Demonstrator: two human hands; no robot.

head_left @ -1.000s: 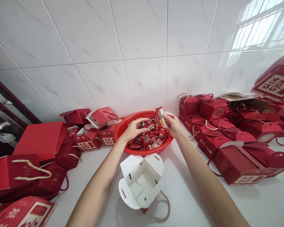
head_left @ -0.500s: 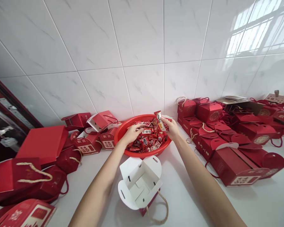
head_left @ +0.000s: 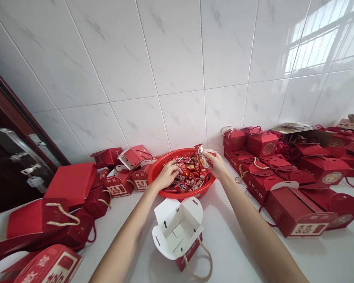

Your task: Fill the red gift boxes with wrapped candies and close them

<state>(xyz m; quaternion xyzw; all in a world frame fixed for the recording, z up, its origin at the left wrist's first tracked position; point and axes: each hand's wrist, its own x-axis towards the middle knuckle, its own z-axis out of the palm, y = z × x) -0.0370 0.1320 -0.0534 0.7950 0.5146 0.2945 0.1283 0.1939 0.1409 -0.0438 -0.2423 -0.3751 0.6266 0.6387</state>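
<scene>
Right now, the wrapped sweets (head_left: 190,180) lie heaped in a red basket (head_left: 181,194) at the middle of the table (head_left: 233,251), on the far side near the wall (head_left: 179,47). My right hand (head_left: 216,164) grasps a few packets above the basket's right side, one of them, a red-and-white packet (head_left: 201,155), standing upright from my fingers. My left hand (head_left: 167,175) is bent over the left part of the heap, touching it; I cannot tell whether it grips anything. Just on the near side of the basket stands a box (head_left: 177,230), flaps spread, white inside, its rope handle (head_left: 210,261) lying to the right. Farther out, red boxes crowd the left (head_left: 118,186) and right (head_left: 301,212), with a door (head_left: 6,188) at far left.
</scene>
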